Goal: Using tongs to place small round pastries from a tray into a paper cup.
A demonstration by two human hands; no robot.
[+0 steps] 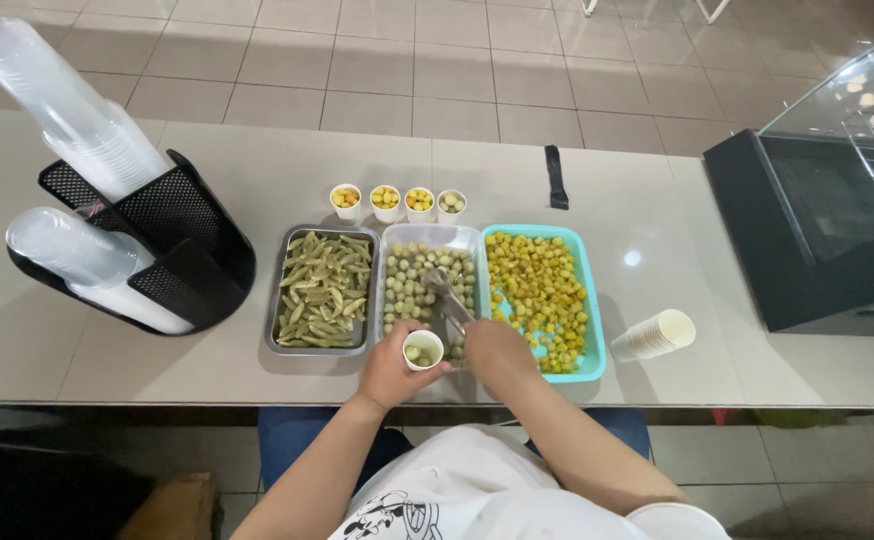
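Shiny grey metal tongs [445,293] are gleaming beyond the right fingers; the small white paper cup [424,349] inside the left fingers is looking matt.

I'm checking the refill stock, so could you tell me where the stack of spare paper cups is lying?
The stack of paper cups lies on its side on the counter, right of the turquoise tray and before the black display case.

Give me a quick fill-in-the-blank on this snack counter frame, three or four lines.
1. The left hand holds a small paper ____ over the counter's near edge.
2. The right hand grips metal tongs that reach into the ____ tray of the three.
3. The filled cups lined up behind the trays number ____.
4. The yellow pieces lie in a tray coloured ____.

Missing words: cup; middle; four; turquoise
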